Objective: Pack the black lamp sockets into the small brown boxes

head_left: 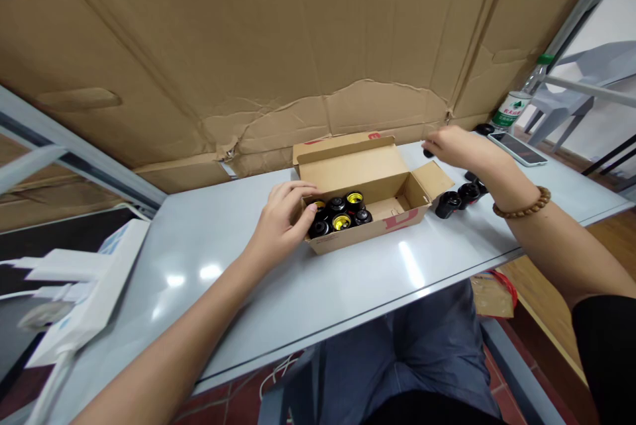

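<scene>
An open cardboard box (392, 181) lies on the pale grey table (258, 279), with several black lamp sockets (342, 212) standing in its left end, some showing brass insides. My left hand (283, 220) grips the box's left end, fingers curled over the rim. My right hand (454, 145) reaches past the box's right flap and pinches a small black part (427, 153) at its fingertips. A wooden bead bracelet (524, 205) sits on that wrist. More black sockets (457, 200) lie on the table right of the box, under my right forearm.
Large cardboard sheets (278, 41) form a wall behind the table. A phone (517, 148) and a water bottle (517, 106) stand at the far right corner. White folded packaging (74, 292) sits at the left edge. A grey plastic chair (581, 87) stands beyond the table.
</scene>
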The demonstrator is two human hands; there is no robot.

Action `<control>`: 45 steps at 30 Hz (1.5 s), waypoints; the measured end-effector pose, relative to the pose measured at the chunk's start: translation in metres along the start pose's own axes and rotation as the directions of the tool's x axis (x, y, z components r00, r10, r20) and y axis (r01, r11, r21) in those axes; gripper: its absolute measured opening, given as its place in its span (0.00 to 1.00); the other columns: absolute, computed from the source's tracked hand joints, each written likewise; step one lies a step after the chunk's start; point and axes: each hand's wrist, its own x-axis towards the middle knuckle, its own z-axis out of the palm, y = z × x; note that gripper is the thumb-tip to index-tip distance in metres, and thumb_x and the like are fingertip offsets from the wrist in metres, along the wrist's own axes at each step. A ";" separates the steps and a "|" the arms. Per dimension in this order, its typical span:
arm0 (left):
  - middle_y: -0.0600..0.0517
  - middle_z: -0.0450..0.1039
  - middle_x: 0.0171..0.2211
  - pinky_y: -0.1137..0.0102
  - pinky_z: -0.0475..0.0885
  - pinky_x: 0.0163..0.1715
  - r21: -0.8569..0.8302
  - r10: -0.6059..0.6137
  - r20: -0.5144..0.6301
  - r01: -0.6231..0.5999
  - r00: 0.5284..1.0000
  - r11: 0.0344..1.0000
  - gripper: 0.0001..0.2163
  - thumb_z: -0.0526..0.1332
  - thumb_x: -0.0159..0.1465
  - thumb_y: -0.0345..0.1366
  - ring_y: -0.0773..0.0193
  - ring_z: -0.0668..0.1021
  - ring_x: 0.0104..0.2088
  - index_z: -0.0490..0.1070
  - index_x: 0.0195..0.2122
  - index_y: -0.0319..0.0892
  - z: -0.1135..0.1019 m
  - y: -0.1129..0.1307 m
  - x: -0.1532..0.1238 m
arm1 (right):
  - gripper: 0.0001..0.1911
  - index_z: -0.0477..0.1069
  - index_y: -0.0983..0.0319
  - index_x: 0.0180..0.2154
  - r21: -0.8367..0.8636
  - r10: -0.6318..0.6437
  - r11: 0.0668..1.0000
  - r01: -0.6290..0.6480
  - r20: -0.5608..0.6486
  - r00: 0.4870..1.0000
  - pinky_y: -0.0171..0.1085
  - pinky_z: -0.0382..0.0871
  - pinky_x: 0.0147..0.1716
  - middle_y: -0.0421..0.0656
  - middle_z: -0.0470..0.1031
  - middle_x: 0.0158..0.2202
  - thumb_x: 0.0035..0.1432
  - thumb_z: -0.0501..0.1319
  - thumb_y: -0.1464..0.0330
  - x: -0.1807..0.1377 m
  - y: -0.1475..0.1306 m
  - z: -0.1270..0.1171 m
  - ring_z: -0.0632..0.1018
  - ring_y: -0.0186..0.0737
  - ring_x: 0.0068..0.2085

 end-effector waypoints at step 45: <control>0.44 0.82 0.56 0.47 0.77 0.62 0.048 0.018 0.006 -0.019 1.000 0.999 0.13 0.58 0.79 0.42 0.46 0.82 0.59 0.80 0.55 0.45 -0.003 -0.001 -0.002 | 0.21 0.70 0.65 0.66 0.362 -0.624 0.590 0.721 -0.362 0.693 0.53 0.80 0.57 0.54 0.80 0.52 0.82 0.51 0.62 -0.036 -0.128 0.041 0.81 0.52 0.54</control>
